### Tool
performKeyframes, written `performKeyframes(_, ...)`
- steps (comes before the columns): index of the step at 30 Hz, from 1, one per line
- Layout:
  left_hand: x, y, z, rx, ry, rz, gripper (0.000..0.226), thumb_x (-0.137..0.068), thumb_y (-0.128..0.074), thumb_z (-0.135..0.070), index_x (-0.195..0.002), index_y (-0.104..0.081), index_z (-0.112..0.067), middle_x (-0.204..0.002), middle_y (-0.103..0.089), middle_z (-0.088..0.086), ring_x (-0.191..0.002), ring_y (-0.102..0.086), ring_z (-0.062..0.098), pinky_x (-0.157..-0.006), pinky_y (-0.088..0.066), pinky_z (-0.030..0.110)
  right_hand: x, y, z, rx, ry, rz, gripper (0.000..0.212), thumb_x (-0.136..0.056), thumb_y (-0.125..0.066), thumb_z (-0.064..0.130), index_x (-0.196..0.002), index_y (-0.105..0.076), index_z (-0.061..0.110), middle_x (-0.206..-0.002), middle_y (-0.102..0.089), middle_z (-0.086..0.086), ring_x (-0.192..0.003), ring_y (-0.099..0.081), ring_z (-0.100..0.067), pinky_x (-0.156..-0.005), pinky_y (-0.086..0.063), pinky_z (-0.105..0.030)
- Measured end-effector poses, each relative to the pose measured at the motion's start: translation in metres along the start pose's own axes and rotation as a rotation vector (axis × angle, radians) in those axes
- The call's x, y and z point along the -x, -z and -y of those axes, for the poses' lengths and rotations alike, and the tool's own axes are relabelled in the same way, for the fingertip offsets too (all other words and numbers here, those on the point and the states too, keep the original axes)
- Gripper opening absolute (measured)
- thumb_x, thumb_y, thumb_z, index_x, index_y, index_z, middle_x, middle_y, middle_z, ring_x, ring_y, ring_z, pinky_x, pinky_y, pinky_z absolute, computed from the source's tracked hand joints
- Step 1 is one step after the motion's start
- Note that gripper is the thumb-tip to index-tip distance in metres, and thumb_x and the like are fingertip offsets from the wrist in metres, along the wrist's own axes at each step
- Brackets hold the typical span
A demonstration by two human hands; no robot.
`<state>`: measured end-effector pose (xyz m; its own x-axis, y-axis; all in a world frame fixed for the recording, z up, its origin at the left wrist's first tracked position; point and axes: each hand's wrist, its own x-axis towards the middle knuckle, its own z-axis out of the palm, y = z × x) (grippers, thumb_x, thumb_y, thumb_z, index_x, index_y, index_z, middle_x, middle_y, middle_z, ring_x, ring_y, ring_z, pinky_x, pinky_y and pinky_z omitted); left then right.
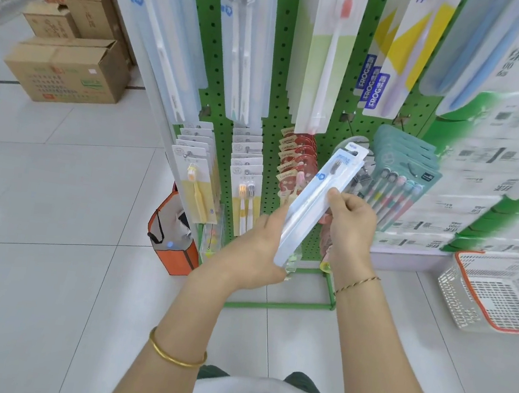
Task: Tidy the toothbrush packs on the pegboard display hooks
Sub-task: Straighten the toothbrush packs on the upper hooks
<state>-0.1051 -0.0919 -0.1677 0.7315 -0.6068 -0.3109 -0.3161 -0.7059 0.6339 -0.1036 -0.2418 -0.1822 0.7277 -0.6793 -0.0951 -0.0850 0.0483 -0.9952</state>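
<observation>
We hold the toothbrush pack point(315, 203) pointing one o'clock before the pegboard point(282, 67); left hand point(258, 249) fingers clamped on its lower end, right hand point(353, 228) fingers pinching mid-pack.

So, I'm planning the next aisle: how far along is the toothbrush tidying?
Done, apparently: yellow-card packs, red-card packs and teal multi-brush packs hang stacked on the green pegboard. In hand: left hand and right hand grip a pale blue single-toothbrush pack, tilted, seemingly unhooked. Left: hanging it.
</observation>
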Motion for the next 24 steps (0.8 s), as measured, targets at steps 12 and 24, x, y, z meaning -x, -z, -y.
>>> performKeyframes(12, -0.004, 0.01, 0.004, 0.405, 0.033, 0.06, 0.043, -0.098, -0.036, -0.008, -0.141, -0.034, -0.016, -0.128, -0.054, 0.006, -0.109, -0.063, 0.018, -0.099, -0.047, 0.044, 0.002, 0.0, 0.001, -0.214, -0.146, 0.274, 0.012, -0.095, -0.055, 0.016, -0.085, -0.062, 0.016, -0.082, -0.065, -0.001, -0.068, -0.056, -0.008, -0.06, -0.042, -0.022)
performKeyframes(24, -0.026, 0.041, -0.005, 0.511, -0.056, -0.542, 0.029, -0.094, -0.054, -0.035, -0.119, -0.058, -0.019, -0.11, -0.063, -0.008, -0.101, -0.061, 0.01, -0.087, -0.052, 0.037, 0.01, -0.001, 0.009, -0.108, 0.061, 0.555, 0.014, -0.086, -0.064, 0.003, -0.076, -0.068, 0.012, -0.076, -0.07, 0.004, -0.066, -0.06, -0.006, -0.06, -0.044, -0.017)
